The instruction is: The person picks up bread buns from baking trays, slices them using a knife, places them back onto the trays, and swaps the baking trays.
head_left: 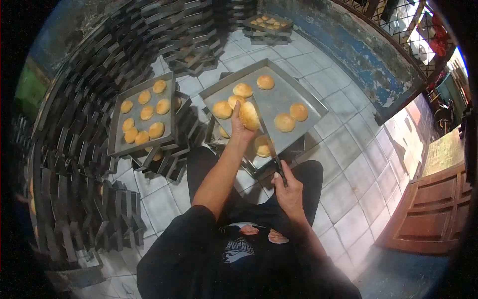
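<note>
My left hand [243,130] is closed around a golden round bun [249,116], holding it tilted above a metal baking tray [303,88]. In my right hand [289,193] is the dark handle of a long knife [267,132]. Its narrow blade points up and away, right beside the held bun; whether it touches or cuts the bun I cannot tell. Several buns lie on the tray, among them a pair [285,122] at the right and a single bun [265,82] at the far side. Another bun [263,146] shows below the blade, partly hidden.
On my left, a second tray [116,144] with several buns rests on stacked trays. Tall stacks of dark metal trays [117,55] line the left wall. A farther tray of buns [269,23] stands on the tiled floor [343,144]. A wooden door [428,214] is at the right.
</note>
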Demonstrator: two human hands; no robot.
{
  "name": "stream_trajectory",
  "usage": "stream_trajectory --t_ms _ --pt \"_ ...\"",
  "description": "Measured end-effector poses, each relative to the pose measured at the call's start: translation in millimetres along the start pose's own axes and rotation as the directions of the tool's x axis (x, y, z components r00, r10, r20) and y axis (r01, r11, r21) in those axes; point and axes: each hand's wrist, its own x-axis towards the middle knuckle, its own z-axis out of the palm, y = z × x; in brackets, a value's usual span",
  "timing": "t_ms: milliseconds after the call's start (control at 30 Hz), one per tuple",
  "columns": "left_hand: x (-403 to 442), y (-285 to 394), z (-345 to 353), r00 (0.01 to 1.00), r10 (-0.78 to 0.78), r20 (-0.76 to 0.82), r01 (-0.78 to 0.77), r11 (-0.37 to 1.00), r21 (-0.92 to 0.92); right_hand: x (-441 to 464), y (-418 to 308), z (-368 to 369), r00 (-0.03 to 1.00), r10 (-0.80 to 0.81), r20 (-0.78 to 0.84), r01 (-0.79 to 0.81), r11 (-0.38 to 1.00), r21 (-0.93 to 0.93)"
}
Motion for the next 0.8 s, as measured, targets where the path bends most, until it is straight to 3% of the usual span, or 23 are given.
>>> stream_trajectory --t_ms 100,233,300,433,500,600,667,800 --pt "-4 0 5 0.997 -0.025 0.079 0.024 1.000 0.005 -3 1 -3 1.000 -0.003 0.007 0.003 1.000 -0.008" --pt "-24 -7 31 1.000 -0.010 0.007 0.010 0.999 0.039 -5 -3 -7 1.000 0.013 -0.010 -0.013 0.999 0.034" --pt "-27 -11 32 0.996 -0.079 0.034 0.076 0.994 0.075 3 1 -9 0.999 -0.043 -0.017 0.042 0.998 -0.049" --pt "-18 -25 15 0.987 -0.155 0.040 0.150 0.984 0.099 30 -15 -12 1.000 -0.004 -0.012 0.004 0.998 -0.059" --pt "-16 -19 21 0.995 -0.088 0.041 0.084 0.993 0.087 25 -13 -13 1.000 -0.017 -0.009 0.016 0.998 -0.068" --pt "-23 -2 31 0.989 -0.123 0.088 0.122 0.992 0.011 10 -8 -15 1.000 0.008 0.009 -0.007 0.999 -0.047" --pt "-19 -7 19 0.984 -0.142 0.105 0.131 0.986 0.105 9 -8 -16 0.998 0.064 0.014 -0.063 0.998 -0.009" --pt "-10 -24 2 0.974 -0.177 0.140 0.149 0.971 0.188 41 -29 -22 1.000 0.005 0.005 -0.005 0.999 -0.042"
